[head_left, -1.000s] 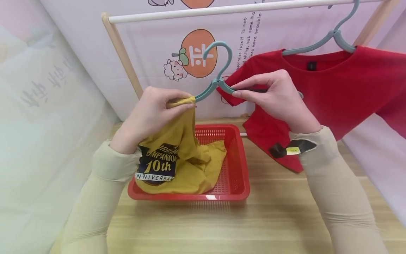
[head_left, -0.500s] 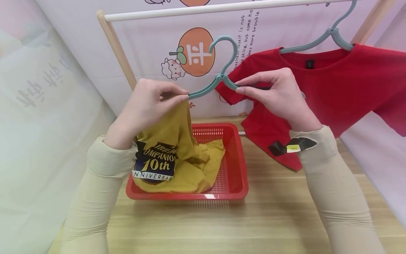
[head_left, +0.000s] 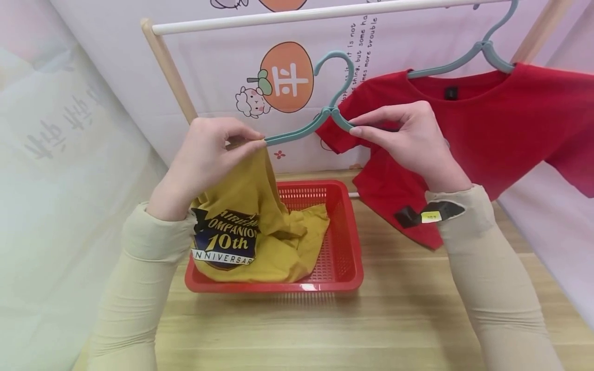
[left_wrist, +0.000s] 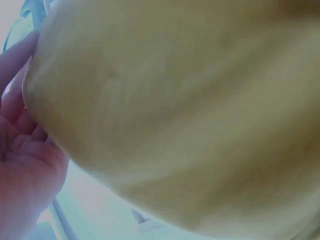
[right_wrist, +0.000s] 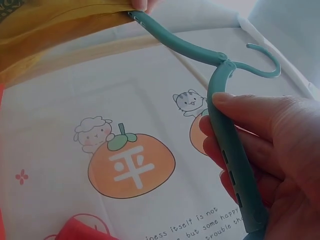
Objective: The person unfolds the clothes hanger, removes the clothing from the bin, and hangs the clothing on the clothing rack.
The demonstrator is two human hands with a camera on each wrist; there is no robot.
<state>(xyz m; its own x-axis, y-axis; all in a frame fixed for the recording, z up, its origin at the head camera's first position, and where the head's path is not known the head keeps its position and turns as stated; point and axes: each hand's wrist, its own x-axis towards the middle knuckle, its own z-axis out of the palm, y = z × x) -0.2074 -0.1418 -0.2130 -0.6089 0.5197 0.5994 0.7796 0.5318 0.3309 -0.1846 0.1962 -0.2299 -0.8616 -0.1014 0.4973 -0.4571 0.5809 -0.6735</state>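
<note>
A teal folding hanger (head_left: 301,133) is held up between the two hands, hook upward. My right hand (head_left: 410,139) pinches its right arm, with thumb and fingers around it in the right wrist view (right_wrist: 270,145). At the tip of the left arm, my left hand (head_left: 206,154) pinches the edge of a yellow T-shirt (head_left: 257,180) where the hanger enters the cloth. Most of that arm is bare. The shirt droops into a red basket (head_left: 355,247), its dark "10th" print facing up. Yellow cloth (left_wrist: 175,100) fills most of the left wrist view.
Behind the hands stands a clothes rack with a white rail (head_left: 278,18) and wooden posts (head_left: 169,72). A red T-shirt (head_left: 482,123) hangs at right on another teal hanger (head_left: 445,68), behind my right hand. The basket sits on a wooden tabletop (head_left: 278,330).
The left hand has moved left with the shirt's edge, and the hanger's hook has moved right. More of the hanger's left arm shows outside the cloth.
</note>
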